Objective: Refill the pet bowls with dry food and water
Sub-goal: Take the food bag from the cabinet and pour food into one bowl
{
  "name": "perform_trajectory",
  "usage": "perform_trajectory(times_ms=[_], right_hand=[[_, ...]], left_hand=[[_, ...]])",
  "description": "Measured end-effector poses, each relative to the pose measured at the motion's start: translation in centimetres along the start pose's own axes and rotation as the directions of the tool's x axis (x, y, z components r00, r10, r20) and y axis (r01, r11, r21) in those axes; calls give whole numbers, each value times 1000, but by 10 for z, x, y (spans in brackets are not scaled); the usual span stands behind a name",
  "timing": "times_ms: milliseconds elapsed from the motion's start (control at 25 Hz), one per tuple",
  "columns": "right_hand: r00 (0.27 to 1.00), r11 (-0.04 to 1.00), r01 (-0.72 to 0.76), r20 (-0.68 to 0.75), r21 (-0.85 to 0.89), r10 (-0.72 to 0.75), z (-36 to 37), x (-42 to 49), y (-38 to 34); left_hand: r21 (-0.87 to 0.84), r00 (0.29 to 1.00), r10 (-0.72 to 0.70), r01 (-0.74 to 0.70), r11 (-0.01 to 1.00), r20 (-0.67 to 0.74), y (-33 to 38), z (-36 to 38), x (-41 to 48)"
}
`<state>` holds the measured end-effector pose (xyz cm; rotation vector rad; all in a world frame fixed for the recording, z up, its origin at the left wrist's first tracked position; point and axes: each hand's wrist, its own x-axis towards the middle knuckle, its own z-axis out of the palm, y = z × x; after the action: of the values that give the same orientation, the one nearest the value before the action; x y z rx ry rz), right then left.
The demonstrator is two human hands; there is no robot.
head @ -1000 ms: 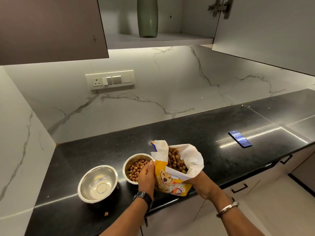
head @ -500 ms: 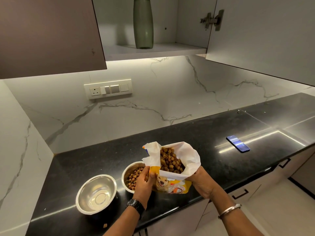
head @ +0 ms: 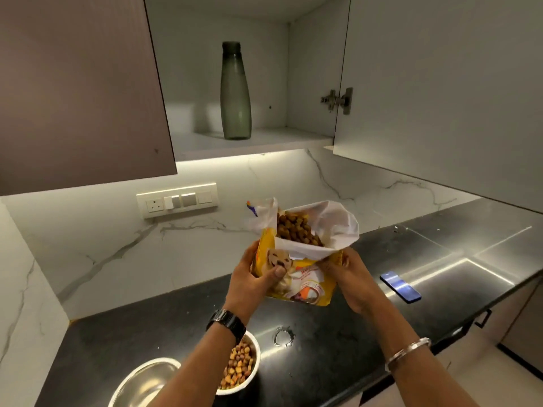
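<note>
Both hands hold a yellow dog-food bag [head: 305,277] up above the black counter [head: 367,333], its white top folded open over brown kibble. My left hand [head: 258,277] grips the bag's left side, thumb on its front. My right hand [head: 346,274] grips the right side. Below, partly hidden by my left forearm, a steel bowl [head: 244,368] holds kibble. A second steel bowl [head: 144,383] to its left holds nothing. A dark green bottle [head: 235,92] stands on the open cabinet's shelf.
A blue phone [head: 400,287] lies on the counter at right. The open cabinet door [head: 440,98] hangs at upper right; a closed brown cabinet door [head: 76,89] at upper left. A socket panel [head: 177,200] sits on the marble wall. Drawer handles [head: 483,318] line the counter's front.
Both hands have lifted the bag up and away from the kibble bowl, toward the open cabinet. The view has tilted upward, so the bowls now lie at the bottom edge.
</note>
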<state>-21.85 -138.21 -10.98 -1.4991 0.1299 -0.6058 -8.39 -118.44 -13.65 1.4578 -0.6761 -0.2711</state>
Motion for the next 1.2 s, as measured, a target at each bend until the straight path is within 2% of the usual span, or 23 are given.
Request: perform_trajectory(times_ms=[120,320,680,800,960,1200], right_hand=[[996,997,75,-43,-30,-77,4,22,-44],[975,974,200,-78,-110,-210,10,58,-110],[927,946,307,-193,-106,-323,15,118,-168],[928,944,302,-183,-134,-323,10,120,-160],[951,964,228,-183,-137,-251,2,107,-116],[985,995,72,-155,-69,-82,-7,85,-24]], left_hand=[[-20,997,67,-68,997,-49,43,11,28],[-51,991,93,-99,994,-96,104,31,71],[-26,973,175,-181,983,-153,174,51,142],[-41,974,176,-184,982,-141,161,51,144],[-63,986,151,-156,986,-73,115,47,132],[-81,1000,-6,8,997,20,21,27,105]])
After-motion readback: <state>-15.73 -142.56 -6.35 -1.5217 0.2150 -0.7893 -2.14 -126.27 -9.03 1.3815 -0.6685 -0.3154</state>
